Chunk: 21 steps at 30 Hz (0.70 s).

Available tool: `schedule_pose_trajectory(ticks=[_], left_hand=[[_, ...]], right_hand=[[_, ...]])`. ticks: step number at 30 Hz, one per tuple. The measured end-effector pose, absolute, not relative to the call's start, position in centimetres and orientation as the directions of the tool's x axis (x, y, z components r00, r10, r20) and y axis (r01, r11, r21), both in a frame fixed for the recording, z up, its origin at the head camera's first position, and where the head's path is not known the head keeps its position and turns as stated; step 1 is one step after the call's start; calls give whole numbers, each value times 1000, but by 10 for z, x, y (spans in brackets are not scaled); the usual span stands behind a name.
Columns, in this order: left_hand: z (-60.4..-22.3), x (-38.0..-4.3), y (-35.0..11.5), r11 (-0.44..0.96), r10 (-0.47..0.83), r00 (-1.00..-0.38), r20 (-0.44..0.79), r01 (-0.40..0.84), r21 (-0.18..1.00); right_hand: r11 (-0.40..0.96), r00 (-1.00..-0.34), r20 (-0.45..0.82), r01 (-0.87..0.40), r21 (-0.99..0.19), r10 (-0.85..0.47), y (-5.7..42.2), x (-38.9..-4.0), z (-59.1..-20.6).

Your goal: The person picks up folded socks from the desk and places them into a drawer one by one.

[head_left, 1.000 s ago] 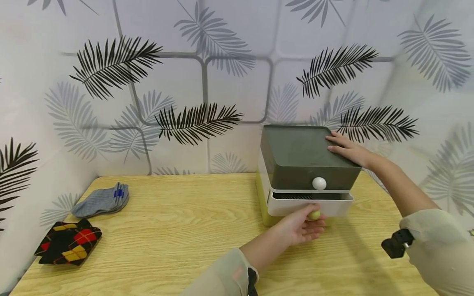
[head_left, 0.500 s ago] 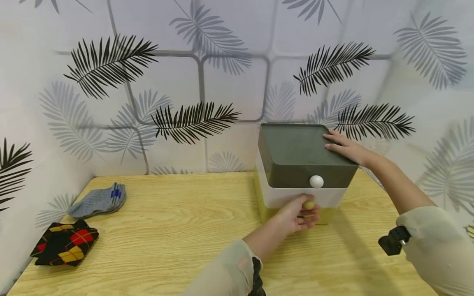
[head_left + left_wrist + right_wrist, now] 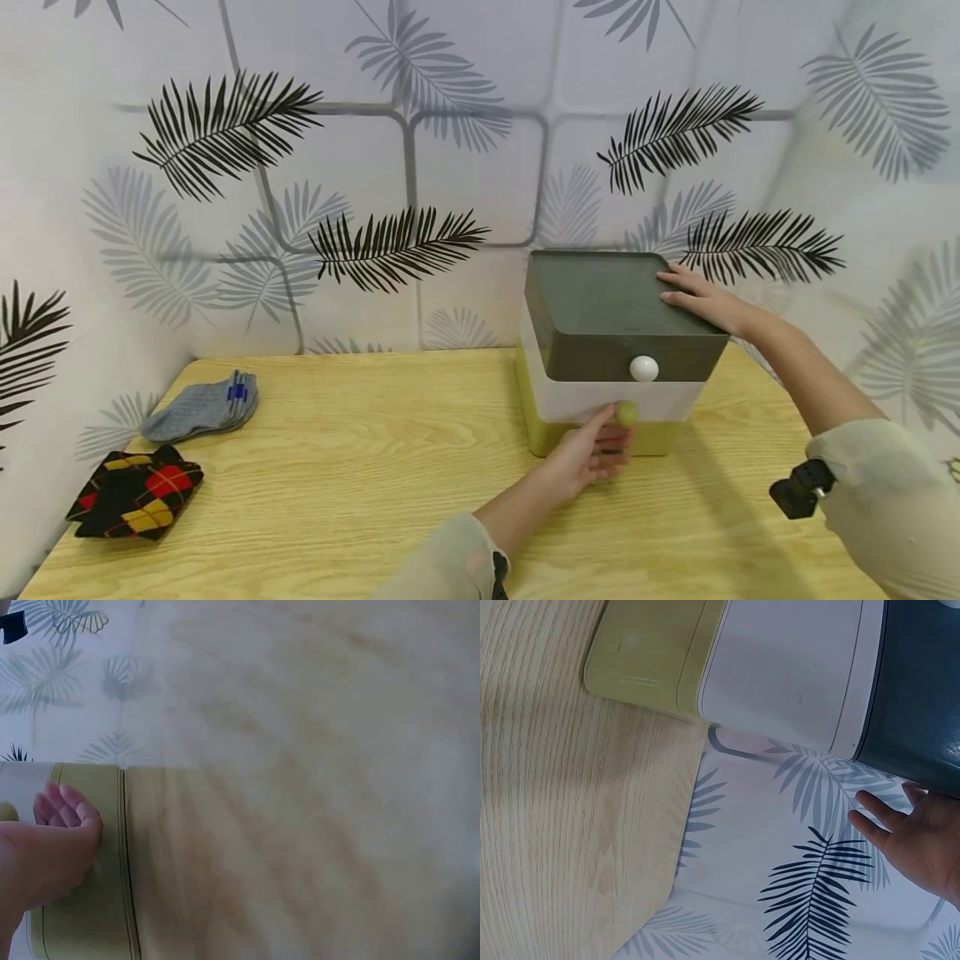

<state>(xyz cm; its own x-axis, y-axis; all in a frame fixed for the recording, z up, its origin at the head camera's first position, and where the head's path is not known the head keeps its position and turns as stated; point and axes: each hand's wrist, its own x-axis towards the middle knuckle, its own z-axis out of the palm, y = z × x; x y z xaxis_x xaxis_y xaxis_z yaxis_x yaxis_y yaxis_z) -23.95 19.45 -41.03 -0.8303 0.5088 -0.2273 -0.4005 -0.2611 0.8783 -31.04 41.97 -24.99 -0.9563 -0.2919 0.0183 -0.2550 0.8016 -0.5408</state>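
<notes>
A small stacked drawer box (image 3: 607,292) stands at the back right of the table, with a dark grey-green top tier, a white middle drawer (image 3: 570,401) and an olive bottom tier (image 3: 90,922). All its fronts sit flush. My left hand (image 3: 585,458) is at the middle drawer's olive-green knob (image 3: 626,412), thumb tip right beside it and fingers loosely extended below. In the left wrist view the knob (image 3: 7,812) shows just past the hand. My right hand (image 3: 708,302) rests on the top's right edge with fingers spread. A white knob (image 3: 644,368) marks the top drawer.
Folded grey socks (image 3: 202,406) with a blue band lie at the table's back left. In front of them lie folded black argyle socks (image 3: 138,492) with red and yellow diamonds. A leaf-patterned curtain (image 3: 480,167) hangs behind the wood-grain table (image 3: 360,467).
The white middle drawer, partly out a second ago, has slid fully in. My left hand has since let go of its knob and drawn slightly left and down. My right hand stays put.
</notes>
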Motion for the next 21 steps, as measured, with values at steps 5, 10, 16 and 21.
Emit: schedule_pose_trajectory(ticks=[5,10,16,21], left_hand=[[-418,-230,194,-249,430,-836,-341,-473,845],[-418,-227,195,-133,428,-775,-465,-563,816],[-418,-233,206,-175,472,-725,-502,-635,752],[-420,-239,211,-269,513,-703,-493,-677,685]], right_hand=[[794,-957,12,-247,-555,-289,420,-311,-250],[794,-958,13,-246,-555,-288,421,-311,-250],[787,-957,11,-244,-567,-289,421,-310,-249],[789,-958,18,-247,-562,-287,422,-309,-249]])
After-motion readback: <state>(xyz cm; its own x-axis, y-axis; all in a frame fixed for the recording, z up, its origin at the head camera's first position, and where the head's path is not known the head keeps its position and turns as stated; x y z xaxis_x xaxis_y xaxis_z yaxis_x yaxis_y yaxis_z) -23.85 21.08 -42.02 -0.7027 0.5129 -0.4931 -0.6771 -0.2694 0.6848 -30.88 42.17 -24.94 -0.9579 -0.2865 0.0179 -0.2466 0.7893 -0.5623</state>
